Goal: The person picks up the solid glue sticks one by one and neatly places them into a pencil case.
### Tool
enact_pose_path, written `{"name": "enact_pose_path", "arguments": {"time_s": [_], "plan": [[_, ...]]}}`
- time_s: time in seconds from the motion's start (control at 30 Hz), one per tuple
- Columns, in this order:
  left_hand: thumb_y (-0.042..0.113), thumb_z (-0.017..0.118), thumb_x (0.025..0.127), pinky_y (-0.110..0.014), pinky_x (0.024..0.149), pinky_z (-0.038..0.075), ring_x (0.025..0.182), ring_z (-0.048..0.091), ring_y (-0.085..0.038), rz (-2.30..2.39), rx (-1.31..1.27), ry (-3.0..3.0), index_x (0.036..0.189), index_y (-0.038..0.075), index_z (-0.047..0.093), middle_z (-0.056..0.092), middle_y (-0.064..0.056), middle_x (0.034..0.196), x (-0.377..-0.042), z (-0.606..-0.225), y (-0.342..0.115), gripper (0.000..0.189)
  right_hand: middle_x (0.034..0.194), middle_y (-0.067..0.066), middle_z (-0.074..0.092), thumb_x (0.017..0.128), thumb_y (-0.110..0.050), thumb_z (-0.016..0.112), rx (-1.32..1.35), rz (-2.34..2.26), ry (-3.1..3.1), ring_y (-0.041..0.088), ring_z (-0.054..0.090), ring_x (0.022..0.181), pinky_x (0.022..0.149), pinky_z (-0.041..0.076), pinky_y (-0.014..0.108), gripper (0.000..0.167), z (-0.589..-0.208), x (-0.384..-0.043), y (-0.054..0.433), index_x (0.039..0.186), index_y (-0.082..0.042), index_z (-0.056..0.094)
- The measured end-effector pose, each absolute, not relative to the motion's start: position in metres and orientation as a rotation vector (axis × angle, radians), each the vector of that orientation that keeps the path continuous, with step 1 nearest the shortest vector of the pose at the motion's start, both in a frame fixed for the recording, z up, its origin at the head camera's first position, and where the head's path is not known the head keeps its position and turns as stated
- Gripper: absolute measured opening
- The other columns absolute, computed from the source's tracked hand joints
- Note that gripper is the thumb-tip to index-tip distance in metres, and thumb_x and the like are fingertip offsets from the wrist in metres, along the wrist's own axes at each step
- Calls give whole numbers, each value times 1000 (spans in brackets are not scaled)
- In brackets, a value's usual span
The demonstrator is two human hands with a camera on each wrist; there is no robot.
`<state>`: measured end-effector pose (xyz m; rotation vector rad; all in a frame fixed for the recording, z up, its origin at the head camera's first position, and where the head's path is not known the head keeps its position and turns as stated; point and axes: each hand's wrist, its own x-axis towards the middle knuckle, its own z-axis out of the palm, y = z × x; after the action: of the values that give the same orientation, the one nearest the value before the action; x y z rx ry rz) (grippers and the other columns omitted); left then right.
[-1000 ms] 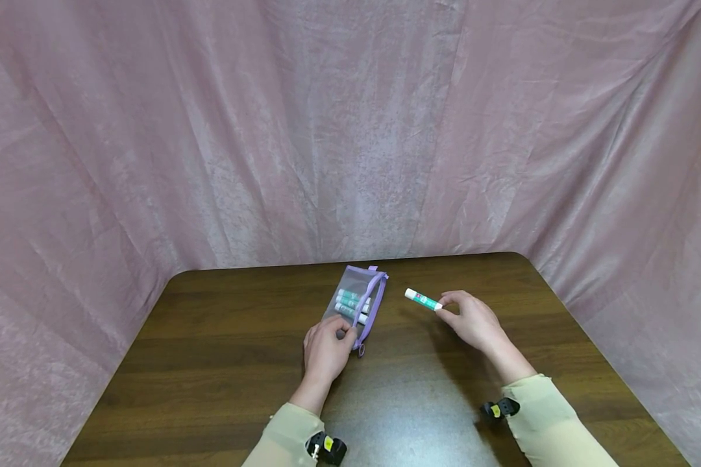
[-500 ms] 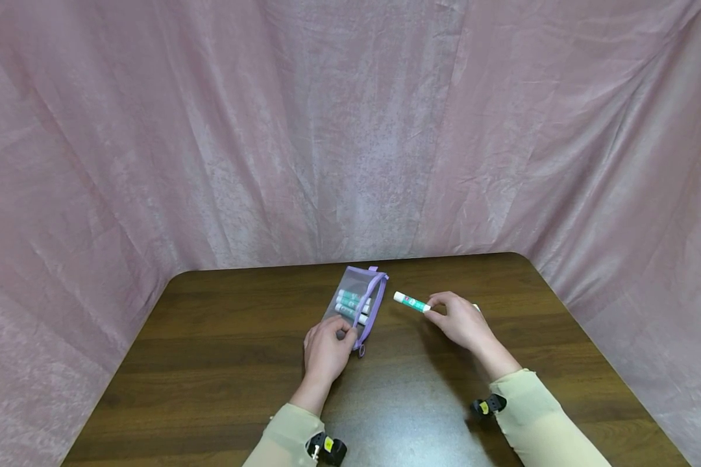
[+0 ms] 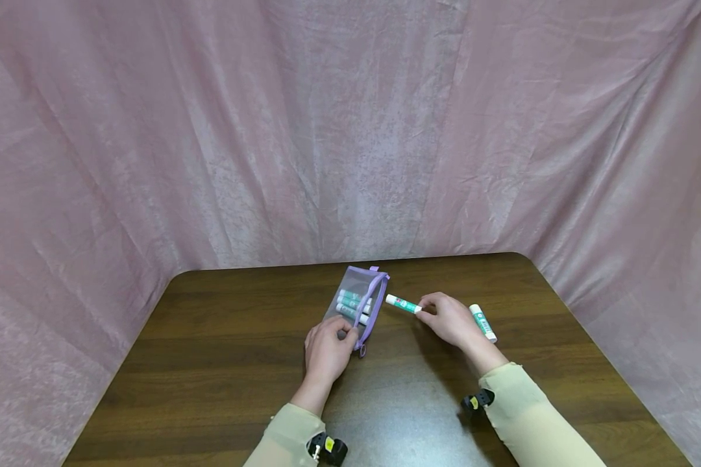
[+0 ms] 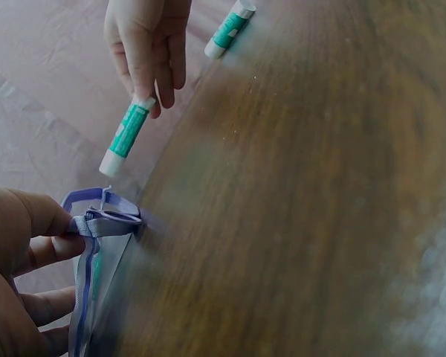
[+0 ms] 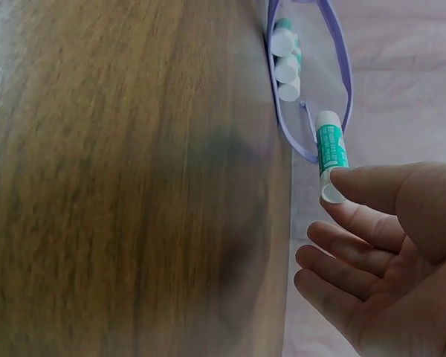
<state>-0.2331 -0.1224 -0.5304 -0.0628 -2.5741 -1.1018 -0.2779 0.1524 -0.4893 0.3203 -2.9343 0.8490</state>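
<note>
A see-through pouch [image 3: 359, 277] with a purple zipper edge lies on the table, its mouth open to the right. My left hand [image 3: 326, 350] pinches the near end of its zipper edge [image 4: 89, 225] between thumb and finger. Three green-and-white glue sticks [image 5: 285, 69] lie inside, white ends toward the mouth. With thumb and fingertips, my right hand [image 3: 451, 320] pinches another glue stick [image 3: 403, 303] by one end. Its far end points at the pouch's mouth, a short way off in the head view. The other right fingers are loosely bent below.
One more glue stick [image 3: 482, 323] lies on the brown wooden table [image 3: 210, 363], just right of my right hand. Pink curtains [image 3: 350, 130] hang behind the table's far edge. Each wrist carries a small black camera [image 3: 327, 449].
My right hand has moved left with the glue stick, closer to the pouch's mouth. That uncovers the glue stick lying to its right. My left hand and the pouch have stayed nearly still.
</note>
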Motion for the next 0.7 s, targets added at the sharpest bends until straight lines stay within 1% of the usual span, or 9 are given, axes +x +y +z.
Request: {"name": "enact_pose_path", "arguments": {"time_s": [0.17, 0.3, 0.57, 0.7], "plan": [[19, 77, 91, -60, 106, 46, 112, 72, -35, -1105, -63, -2571, 72, 25, 68, 78, 2, 105, -232, -529, -122, 21, 135, 16, 73, 101, -21, 78, 335, 829, -2941, 39, 69, 125, 101, 54, 57, 9, -492, -283, 150, 106, -14, 79], [20, 77, 92, -60, 108, 45, 113, 71, -36, -1122, -50, -2578, 72, 25, 68, 78, 2, 107, -231, -529, -123, 23, 134, 15, 74, 101, -22, 78, 340, 823, -2945, 37, 70, 122, 100, 54, 56, 9, -493, -287, 147, 105, -14, 79], [20, 77, 93, -60, 108, 45, 114, 71, -35, -1117, -51, -2580, 72, 26, 67, 78, 3, 107, -230, -528, -123, 23, 117, 9, 76, 100, -21, 79, 355, 801, -2935, 29, 70, 104, 91, 56, 53, 5, -493, -293, 141, 99, -16, 78], [21, 77, 93, -60, 108, 45, 114, 71, -35, -1115, -54, -2582, 72, 26, 67, 78, 3, 106, -230, -529, -124, 23, 117, 9, 77, 100, -21, 79, 346, 810, -2941, 30, 71, 105, 91, 56, 53, 5, -493, -296, 137, 101, -15, 78]]}}
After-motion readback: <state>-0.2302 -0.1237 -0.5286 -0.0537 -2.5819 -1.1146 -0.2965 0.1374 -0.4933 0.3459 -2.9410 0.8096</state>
